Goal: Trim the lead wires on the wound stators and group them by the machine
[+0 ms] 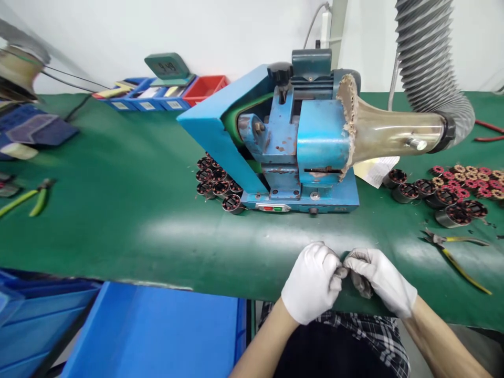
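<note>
Your left grip (314, 283), in a white glove, and your right grip (381, 278), gloved too and smudged grey at the fingers, come together at the fingertips over the near edge of the green counter (129, 226), above your lap. The fingers of both curl inward, but you cannot tell from this view whether either is clenched or grasping something small, because the gloves hide what lies between them. Just beyond your hands stands the blue machine (281, 149), a clear funnel (394, 131) at its right side leading into a grey hose (429, 58). Metal cups (220, 188) with copper-coloured wire inside are bunched against the machine's left side, and more wired cups (441, 198) stand to its right, near a spread of red and tan rings (468, 181). Closer to your right hand, yellow-handled pliers (443, 244) lie with their handles spread. Green-handled pliers (41, 195) lie well apart at far left, and a big blue bin (165, 331) sits below the counter's edge, left of you.
</note>
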`<state>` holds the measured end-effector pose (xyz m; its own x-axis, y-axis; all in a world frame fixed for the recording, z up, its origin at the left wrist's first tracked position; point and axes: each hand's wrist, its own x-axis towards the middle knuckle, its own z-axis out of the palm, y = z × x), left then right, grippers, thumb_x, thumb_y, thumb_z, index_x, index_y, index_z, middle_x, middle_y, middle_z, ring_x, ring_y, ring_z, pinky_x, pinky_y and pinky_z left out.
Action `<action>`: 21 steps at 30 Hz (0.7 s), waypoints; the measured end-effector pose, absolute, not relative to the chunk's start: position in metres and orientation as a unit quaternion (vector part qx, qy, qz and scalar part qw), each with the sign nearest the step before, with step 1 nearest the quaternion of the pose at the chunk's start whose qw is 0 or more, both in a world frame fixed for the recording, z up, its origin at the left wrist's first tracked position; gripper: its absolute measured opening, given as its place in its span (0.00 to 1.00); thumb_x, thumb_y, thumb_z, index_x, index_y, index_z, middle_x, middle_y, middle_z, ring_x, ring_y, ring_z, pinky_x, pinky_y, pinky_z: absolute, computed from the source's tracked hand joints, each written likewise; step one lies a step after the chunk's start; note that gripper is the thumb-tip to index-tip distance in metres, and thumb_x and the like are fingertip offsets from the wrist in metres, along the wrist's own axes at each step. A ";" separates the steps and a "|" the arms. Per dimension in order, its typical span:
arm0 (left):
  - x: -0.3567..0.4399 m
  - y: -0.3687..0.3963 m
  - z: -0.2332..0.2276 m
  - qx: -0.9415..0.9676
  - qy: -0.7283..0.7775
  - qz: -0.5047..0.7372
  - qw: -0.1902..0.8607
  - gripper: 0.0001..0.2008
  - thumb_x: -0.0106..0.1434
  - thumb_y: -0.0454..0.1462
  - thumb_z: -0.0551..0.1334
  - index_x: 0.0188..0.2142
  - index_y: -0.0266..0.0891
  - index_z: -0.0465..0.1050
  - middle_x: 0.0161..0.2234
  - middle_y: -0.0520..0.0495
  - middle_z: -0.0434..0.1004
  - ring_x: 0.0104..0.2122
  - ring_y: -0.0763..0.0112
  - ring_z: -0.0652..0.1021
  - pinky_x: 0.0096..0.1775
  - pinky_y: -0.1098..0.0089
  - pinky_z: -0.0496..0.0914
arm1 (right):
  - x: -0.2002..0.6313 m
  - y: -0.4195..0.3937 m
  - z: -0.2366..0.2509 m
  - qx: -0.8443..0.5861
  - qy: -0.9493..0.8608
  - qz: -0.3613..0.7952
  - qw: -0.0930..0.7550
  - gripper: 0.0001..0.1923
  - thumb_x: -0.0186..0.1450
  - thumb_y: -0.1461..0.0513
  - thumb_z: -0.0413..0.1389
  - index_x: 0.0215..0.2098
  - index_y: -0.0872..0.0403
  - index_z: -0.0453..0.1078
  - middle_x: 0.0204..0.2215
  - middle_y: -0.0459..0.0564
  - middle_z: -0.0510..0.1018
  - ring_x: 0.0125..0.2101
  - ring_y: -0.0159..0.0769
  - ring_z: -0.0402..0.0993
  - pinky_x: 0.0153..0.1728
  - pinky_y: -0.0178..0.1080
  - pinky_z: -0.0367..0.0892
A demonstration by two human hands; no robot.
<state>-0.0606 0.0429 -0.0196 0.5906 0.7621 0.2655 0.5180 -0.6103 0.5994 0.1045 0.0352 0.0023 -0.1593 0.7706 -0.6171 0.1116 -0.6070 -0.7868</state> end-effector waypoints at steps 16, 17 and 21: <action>-0.061 0.042 -0.026 0.853 0.351 0.302 0.239 0.07 0.52 0.28 0.52 0.29 0.39 0.64 0.28 0.49 0.69 0.31 0.67 0.69 0.42 0.60 0.67 | 0.110 0.018 -0.018 -0.657 -0.625 0.289 0.308 0.08 0.61 0.60 0.52 0.27 0.51 0.71 0.25 0.48 0.81 0.27 0.38 0.77 0.33 0.40 0.71; -0.061 0.042 -0.026 0.852 0.350 0.303 0.242 0.07 0.51 0.28 0.52 0.29 0.39 0.64 0.28 0.49 0.69 0.31 0.67 0.69 0.42 0.60 0.67 | 0.114 0.019 -0.018 -0.679 -0.612 0.253 0.317 0.08 0.61 0.59 0.52 0.28 0.51 0.71 0.26 0.49 0.81 0.27 0.39 0.77 0.33 0.40 0.72; -0.061 0.043 -0.026 0.847 0.350 0.313 0.250 0.08 0.50 0.27 0.52 0.28 0.39 0.63 0.27 0.49 0.69 0.30 0.68 0.69 0.41 0.61 0.68 | 0.126 0.018 -0.011 -0.662 -0.640 0.206 0.332 0.06 0.62 0.59 0.53 0.32 0.52 0.70 0.28 0.51 0.81 0.29 0.39 0.77 0.33 0.41 0.73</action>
